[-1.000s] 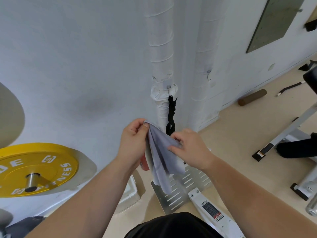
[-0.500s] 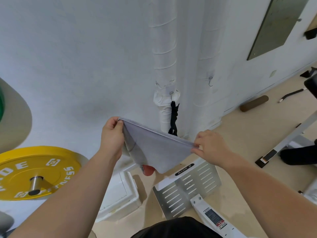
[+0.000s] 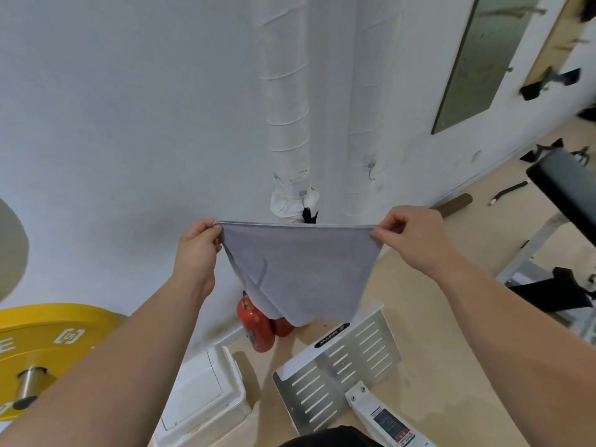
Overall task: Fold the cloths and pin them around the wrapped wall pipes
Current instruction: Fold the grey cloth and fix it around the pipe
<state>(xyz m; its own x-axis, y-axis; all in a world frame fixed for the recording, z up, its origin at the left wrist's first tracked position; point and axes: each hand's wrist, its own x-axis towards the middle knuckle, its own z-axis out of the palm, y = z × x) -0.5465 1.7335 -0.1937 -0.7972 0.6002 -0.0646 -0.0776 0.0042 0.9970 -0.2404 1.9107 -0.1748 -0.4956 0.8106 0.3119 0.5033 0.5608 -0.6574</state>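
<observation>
A grey cloth (image 3: 300, 269) hangs stretched flat in front of me, its top edge taut and level. My left hand (image 3: 196, 250) pinches the upper left corner and my right hand (image 3: 412, 237) pinches the upper right corner. Behind the cloth, two white wrapped pipes run up the wall: the left pipe (image 3: 283, 101) and the right pipe (image 3: 364, 101). A white cloth (image 3: 292, 203) is wrapped around the left pipe just above the grey cloth's edge, with a black clip or strap (image 3: 309, 216) beside it. A small metal hook (image 3: 371, 171) sits on the right pipe.
Red fire extinguishers (image 3: 258, 327) stand on the floor at the pipes' base, partly hidden by the cloth. A white box (image 3: 200, 395) and a slotted metal footplate (image 3: 338, 359) lie below. A yellow weight plate (image 3: 42, 350) is at left, a bench frame (image 3: 561, 221) at right.
My hands have moved apart and risen, pulling the bunched cloth open until it hangs spread and taut between them in front of the pipes.
</observation>
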